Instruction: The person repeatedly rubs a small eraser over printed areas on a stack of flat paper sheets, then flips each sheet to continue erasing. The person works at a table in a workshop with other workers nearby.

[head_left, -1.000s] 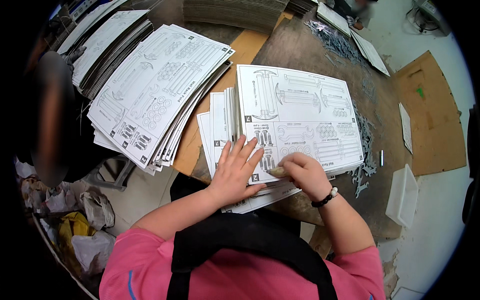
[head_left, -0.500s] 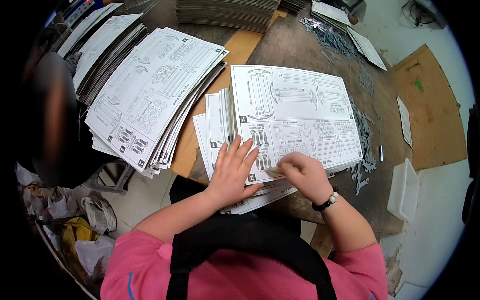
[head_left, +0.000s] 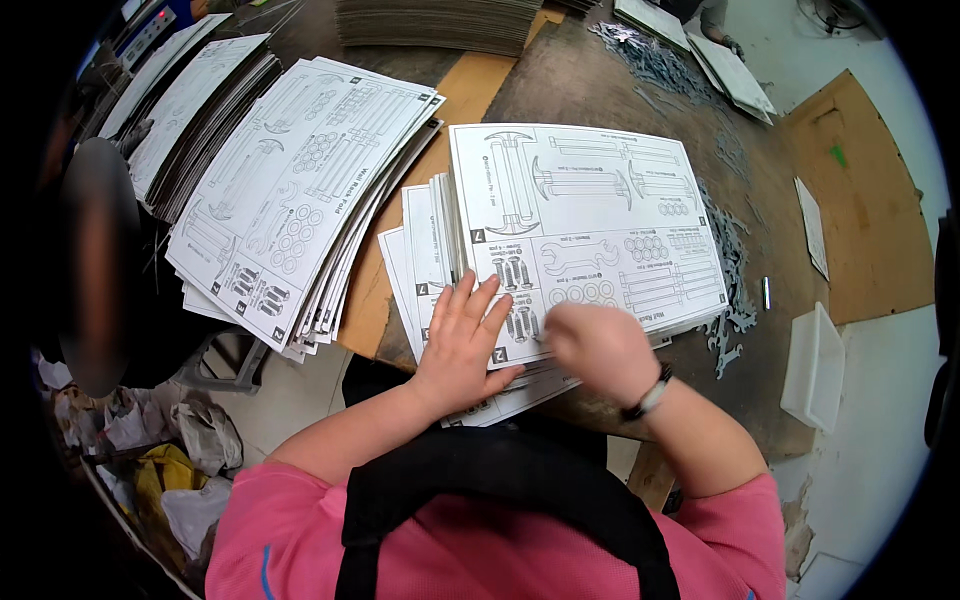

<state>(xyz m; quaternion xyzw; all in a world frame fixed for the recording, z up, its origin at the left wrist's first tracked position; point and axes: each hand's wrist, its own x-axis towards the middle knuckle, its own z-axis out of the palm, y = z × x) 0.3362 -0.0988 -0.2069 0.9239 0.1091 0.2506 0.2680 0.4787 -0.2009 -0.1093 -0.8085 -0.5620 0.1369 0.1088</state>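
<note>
A stack of white printed boards with line drawings of tools, bolts and rings lies in front of me on the table. My left hand rests flat over its near left corner, fingers spread. Just above the near edge of the top board is my right hand, closed and slightly blurred. Its fingertips are curled under, so what they hold cannot be made out. Partly under the stack, more printed sheets stick out at the left.
A larger leaning stack of printed boards stands at the left. Loose grey metal wrenches lie right of the boards, near a white plastic tray. A brown board leans at the far right. Another person is at the left.
My right hand, earlier pinching something small and pale at the board's near edge, has turned and blurred with its fingertips hidden. The left hand stays in place on the boards.
</note>
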